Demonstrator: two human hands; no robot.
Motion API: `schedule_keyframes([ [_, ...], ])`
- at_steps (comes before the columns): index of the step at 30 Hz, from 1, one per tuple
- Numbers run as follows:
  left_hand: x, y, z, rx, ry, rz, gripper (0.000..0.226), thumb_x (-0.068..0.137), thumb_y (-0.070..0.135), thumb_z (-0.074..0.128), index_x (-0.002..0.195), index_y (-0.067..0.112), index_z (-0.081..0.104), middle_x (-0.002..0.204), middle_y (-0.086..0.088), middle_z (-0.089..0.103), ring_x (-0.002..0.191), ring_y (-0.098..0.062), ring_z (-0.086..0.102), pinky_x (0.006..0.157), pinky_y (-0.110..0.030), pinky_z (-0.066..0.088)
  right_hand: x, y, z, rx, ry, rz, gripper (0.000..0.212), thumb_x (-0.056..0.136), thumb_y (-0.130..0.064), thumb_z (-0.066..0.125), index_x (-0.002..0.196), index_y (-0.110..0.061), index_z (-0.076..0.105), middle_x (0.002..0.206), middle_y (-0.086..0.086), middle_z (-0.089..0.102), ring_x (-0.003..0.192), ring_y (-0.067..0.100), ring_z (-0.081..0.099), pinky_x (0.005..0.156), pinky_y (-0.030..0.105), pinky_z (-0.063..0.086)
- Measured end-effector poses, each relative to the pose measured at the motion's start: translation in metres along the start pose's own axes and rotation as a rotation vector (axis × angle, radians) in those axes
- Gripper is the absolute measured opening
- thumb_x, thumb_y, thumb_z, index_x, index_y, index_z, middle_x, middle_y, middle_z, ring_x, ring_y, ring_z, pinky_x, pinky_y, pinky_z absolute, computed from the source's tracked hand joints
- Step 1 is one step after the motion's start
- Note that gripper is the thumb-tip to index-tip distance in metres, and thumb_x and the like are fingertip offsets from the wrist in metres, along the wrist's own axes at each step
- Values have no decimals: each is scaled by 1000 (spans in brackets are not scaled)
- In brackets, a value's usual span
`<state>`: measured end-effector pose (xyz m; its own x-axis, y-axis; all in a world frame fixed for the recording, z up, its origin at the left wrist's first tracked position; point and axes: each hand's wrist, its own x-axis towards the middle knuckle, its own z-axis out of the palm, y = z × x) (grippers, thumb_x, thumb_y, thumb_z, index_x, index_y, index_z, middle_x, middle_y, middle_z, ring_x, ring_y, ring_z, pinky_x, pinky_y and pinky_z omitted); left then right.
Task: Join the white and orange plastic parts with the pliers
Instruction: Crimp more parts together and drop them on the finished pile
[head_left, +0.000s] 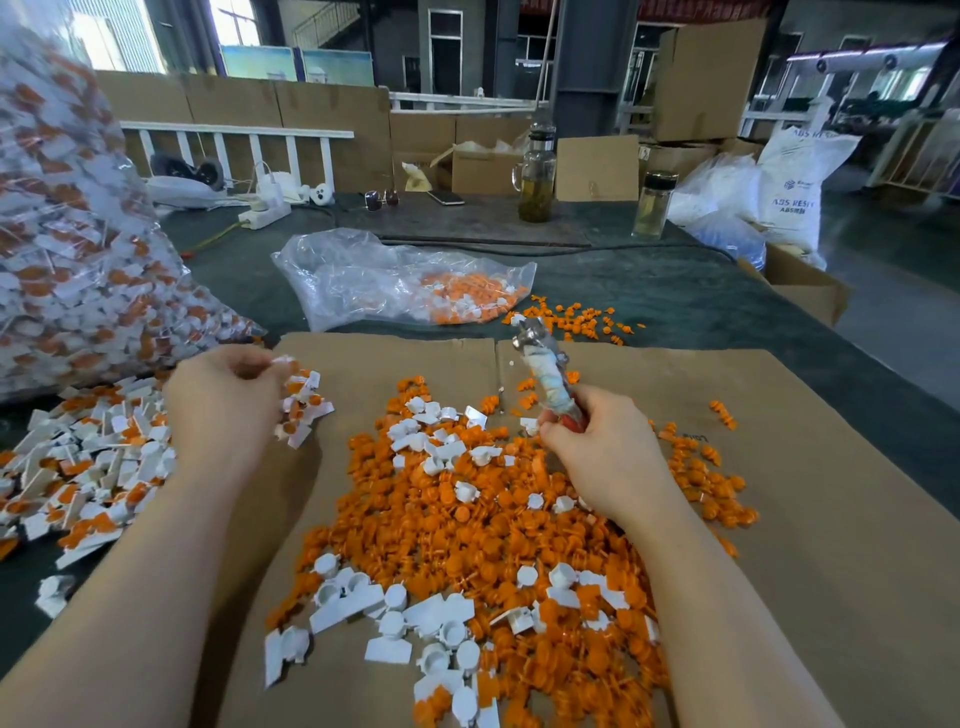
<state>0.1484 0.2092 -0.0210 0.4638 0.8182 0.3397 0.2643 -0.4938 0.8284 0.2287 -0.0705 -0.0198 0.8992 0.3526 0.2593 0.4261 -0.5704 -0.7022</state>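
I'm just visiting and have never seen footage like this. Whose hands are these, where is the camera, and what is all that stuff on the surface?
No machine here: a person wears a camera on the head, looking down at both hands. The right hand grips pliers, their metal tip pointing away. The left hand pinches a white part above a heap of joined pieces. On the cardboard sheet lies a pile of loose orange parts mixed with white parts.
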Motion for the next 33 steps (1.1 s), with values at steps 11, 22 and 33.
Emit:
schedule_keyframes([
  [11,9,-19,-17,609,133,-22,26,94,14,63,118,7,70,114,-24,67,104,-45,56,87,-51,48,3,9,4,-354,-95,108,26,88,-36,62,70,-26,48,71,-7,57,62,8,55,47,24,36],
  [22,-31,53,10,172,-756,253,12,82,43,74,84,32,70,84,10,69,80,-6,62,64,-23,43,1,4,5,-500,-164,139,32,86,-50,64,105,-24,63,85,-5,63,75,14,62,67,35,59],
  [33,-55,65,28,458,-824,471,8,82,36,77,87,35,71,88,19,59,74,4,52,56,-8,32,2,5,6,-444,-182,171,33,86,-48,66,107,-24,60,90,-5,63,80,15,62,70,35,58],
])
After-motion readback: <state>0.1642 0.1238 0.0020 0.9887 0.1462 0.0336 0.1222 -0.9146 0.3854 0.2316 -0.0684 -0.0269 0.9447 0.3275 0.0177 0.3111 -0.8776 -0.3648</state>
